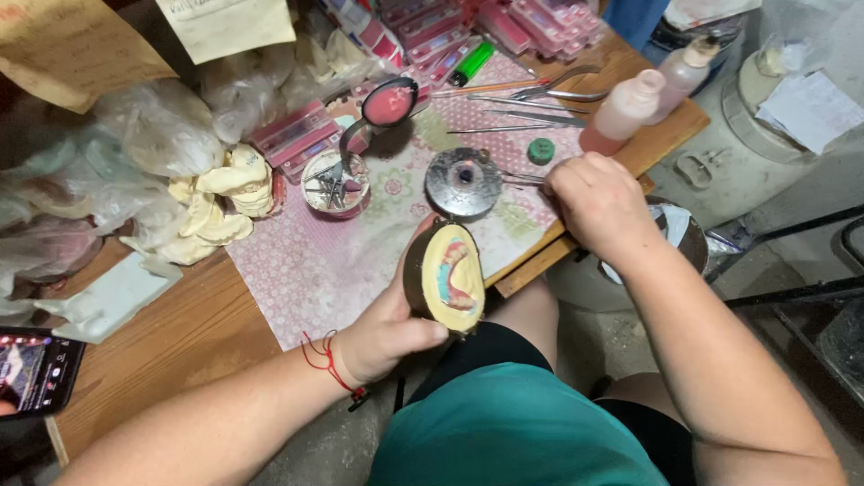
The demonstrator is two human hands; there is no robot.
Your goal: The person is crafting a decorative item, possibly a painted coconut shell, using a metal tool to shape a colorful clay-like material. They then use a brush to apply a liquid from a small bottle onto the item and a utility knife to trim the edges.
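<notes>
The left hand [382,328] grips a rounded dark flask half [443,279] with a pale plaster fill, thumb clamped across its near edge and fingers wrapped behind, and it tilts the open face up toward the head camera so the pink denture arch [457,277] set in the plaster can be seen plainly. It hangs just off the near edge of the worktop [189,328], over the lap, which seems to leave the patterned cloth [315,261] free for tools. The right hand [598,200] is curled tight, knuckles up, at the right edge of the cloth; a thin metal instrument [522,179] pokes out from it toward the round metal dish [463,182], so it looks pinched on that tool, though the fingertips are hidden. The dish sits just left of that hand, within easy dipping reach. Farther off, two squeeze bottles [630,108] of pinkish liquid stand upright on the far right corner, with long steel instruments [531,112] laid flat beside them. A small cup of burs [335,184] and a pink-filled ladle [389,101] lie to the far left of the dish, and yellow plaster casts [220,202] are heaped at the left. A phone [36,371] rests at the near left.
</notes>
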